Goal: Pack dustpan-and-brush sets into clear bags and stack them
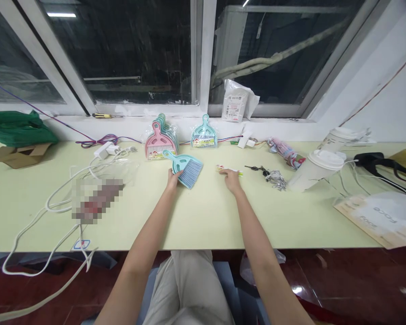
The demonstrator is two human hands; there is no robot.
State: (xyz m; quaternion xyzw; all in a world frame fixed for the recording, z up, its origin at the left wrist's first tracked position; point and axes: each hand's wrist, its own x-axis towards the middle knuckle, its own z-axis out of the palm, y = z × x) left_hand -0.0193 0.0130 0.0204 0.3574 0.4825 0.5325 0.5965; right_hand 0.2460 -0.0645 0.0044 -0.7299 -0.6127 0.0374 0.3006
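Note:
My left hand point(173, 179) is closed on the side of a teal mini dustpan point(177, 159), held tilted over the table with its handle to the upper left. A small brush point(191, 172) with blue-grey bristles lies in the pan. To the right, my right hand point(232, 180) is low at the tabletop, fingers bent over a small printed label card point(240, 173); its ends show on both sides of the fingers. Behind stand a stack of wrapped dustpan sets with a pink one point(159, 143) in front, and a single wrapped teal set point(204, 135).
Keys point(275, 178) lie right of my right hand, near a white lidded cup point(316, 169) and a paper package point(382, 216). White cables point(50, 203) and a pixelated item point(97, 201) are at left. An opened cardboard box point(20, 155) sits at far left.

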